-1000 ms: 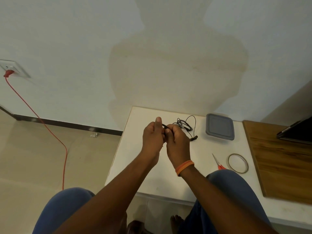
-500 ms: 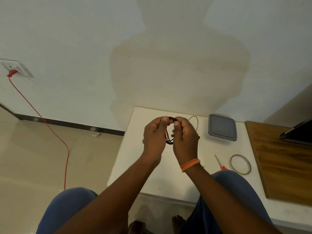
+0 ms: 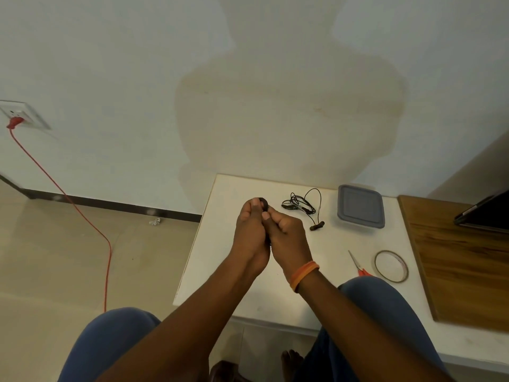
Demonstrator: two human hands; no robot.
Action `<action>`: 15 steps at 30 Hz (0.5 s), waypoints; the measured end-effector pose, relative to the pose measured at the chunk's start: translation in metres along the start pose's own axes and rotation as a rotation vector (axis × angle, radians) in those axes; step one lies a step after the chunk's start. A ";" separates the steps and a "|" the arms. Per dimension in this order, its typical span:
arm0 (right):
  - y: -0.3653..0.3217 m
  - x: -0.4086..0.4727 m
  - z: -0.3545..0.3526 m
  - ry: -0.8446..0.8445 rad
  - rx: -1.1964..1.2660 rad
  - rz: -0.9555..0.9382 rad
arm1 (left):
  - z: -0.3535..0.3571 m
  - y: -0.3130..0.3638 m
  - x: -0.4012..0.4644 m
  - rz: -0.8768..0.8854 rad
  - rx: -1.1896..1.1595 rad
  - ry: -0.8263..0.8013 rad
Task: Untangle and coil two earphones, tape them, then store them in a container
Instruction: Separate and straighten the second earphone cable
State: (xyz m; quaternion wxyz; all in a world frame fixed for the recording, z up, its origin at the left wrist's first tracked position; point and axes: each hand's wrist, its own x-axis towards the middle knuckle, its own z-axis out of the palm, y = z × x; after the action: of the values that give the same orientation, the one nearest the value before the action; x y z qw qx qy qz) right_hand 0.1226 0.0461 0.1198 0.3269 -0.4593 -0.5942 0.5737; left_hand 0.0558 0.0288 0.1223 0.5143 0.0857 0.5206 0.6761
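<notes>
Both hands — left hand (image 3: 252, 230) and right hand (image 3: 286, 232) — pinch a small coiled earphone (image 3: 264, 202) between them, while the tape roll (image 3: 391, 266) lies on the table (image 3: 220, 260) toward the right, nearer the right hand.

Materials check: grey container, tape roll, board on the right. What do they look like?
Container: grey lid, matte and soft-edged, likely plastic or silicone; the base below it looks clear.
Tape roll: thin ring, translucent and glossy, probably clear plastic tape on a slim core.
Board: brown, with streaked grain and a low sheen; wood or wood-look laminate, cannot tell which.
</notes>
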 end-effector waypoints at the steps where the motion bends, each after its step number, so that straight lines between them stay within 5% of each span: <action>1: 0.000 0.001 -0.003 -0.051 0.022 0.005 | -0.003 0.002 0.001 -0.014 0.017 -0.020; 5: 0.001 -0.001 -0.009 -0.185 0.074 0.002 | -0.007 0.008 0.006 0.002 0.146 -0.065; 11: 0.007 -0.005 0.001 0.043 -0.232 -0.083 | -0.005 0.003 0.006 -0.017 0.186 -0.067; 15: 0.007 -0.004 0.008 0.103 -0.221 -0.093 | -0.006 0.004 0.005 -0.021 0.164 -0.038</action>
State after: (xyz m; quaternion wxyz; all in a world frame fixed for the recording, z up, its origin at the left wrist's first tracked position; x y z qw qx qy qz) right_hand 0.1181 0.0385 0.1128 0.3305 -0.4933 -0.6569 0.4647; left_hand 0.0469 0.0295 0.1202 0.5225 0.1351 0.5652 0.6240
